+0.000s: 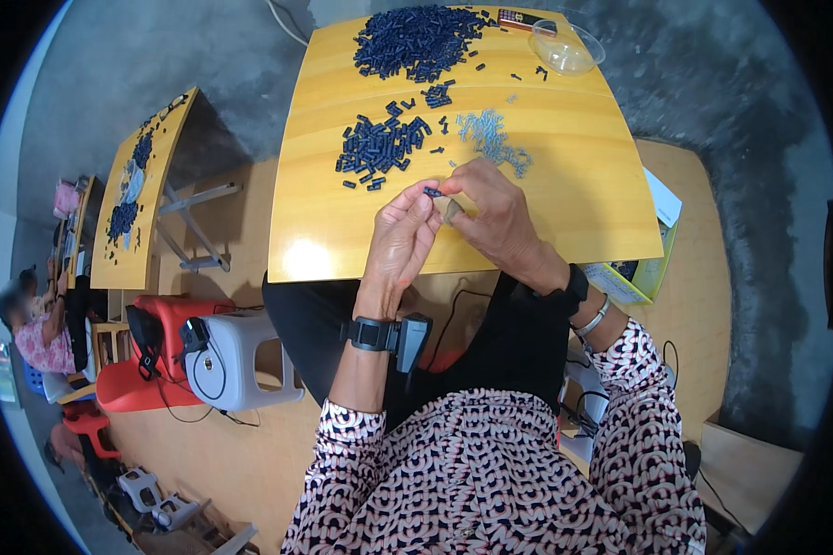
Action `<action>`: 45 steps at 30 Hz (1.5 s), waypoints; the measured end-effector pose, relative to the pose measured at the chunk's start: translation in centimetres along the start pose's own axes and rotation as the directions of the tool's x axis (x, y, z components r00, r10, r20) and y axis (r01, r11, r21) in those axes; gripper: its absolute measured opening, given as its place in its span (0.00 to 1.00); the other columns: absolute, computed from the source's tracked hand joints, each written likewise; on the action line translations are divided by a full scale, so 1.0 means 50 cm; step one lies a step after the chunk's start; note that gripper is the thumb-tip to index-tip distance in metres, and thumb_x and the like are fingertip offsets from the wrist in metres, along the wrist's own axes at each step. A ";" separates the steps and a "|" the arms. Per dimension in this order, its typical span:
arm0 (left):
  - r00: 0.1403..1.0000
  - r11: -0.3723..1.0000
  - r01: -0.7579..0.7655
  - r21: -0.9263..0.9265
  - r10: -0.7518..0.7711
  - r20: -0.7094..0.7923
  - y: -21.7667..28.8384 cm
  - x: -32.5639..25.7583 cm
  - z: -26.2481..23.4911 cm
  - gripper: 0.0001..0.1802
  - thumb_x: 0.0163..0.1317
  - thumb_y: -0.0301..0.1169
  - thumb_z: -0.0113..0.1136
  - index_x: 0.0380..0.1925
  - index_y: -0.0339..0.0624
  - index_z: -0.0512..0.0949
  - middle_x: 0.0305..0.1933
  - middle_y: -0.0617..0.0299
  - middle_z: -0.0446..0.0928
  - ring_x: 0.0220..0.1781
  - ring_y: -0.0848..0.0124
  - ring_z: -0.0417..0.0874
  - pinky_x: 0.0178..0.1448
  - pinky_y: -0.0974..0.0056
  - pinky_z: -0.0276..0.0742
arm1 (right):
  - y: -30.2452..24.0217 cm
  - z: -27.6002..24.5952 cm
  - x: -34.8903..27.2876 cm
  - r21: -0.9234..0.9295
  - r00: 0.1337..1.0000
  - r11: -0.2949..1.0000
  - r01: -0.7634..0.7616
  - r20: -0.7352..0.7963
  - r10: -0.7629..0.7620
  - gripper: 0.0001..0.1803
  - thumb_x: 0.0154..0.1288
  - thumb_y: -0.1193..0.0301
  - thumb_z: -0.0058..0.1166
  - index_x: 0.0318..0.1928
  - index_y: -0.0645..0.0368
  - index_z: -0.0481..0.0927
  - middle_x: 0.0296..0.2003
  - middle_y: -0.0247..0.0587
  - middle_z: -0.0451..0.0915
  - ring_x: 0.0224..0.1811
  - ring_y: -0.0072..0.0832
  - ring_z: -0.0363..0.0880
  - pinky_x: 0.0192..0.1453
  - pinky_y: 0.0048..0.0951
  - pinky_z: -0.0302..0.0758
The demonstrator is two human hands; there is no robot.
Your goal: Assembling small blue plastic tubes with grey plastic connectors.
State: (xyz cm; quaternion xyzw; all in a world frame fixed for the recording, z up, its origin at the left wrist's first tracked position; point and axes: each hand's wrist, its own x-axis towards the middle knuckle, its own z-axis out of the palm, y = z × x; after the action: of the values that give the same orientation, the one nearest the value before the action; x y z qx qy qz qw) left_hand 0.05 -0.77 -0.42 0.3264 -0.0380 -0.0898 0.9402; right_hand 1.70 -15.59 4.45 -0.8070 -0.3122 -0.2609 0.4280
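Over the near part of the yellow table (324, 227), my left hand (404, 231) pinches a small dark blue cylindrical piece (432, 192) between thumb and fingertips. My right hand (495, 211) meets it from the right, fingers closed at the piece's end; whatever its fingertips hold is too small to make out. Just beyond my hands lies a pile of similar dark blue pieces (379, 146). To its right is a scatter of small silvery parts (491, 137), screw-like in shape. A few dark pieces lie loose between the two piles.
A larger heap of dark pieces (416, 42) covers the table's far side, beside a clear round dish (569, 48) and a dark red box (526, 20). A yellow-green crate (652, 268) stands right of the table. Left are stools (241, 361), another table (143, 199) and seated people.
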 end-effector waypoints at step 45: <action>0.999 0.992 0.037 -0.121 -0.038 -0.014 0.007 0.000 0.015 0.09 0.61 0.29 0.58 0.40 0.39 0.75 0.34 0.65 0.72 0.38 0.74 0.69 0.45 0.70 0.68 | 0.320 -0.067 0.167 -0.176 0.828 0.961 -0.213 0.490 0.273 0.11 0.54 0.78 0.45 0.35 0.67 0.81 0.33 0.51 0.81 0.38 0.40 0.78 0.44 0.33 0.74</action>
State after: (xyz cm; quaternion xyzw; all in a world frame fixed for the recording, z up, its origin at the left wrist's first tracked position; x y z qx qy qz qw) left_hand -0.01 -0.95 0.38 0.2702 -0.0190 -0.1070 0.9566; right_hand 18.41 -23.12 3.40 -0.9032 -0.2936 0.0013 0.3131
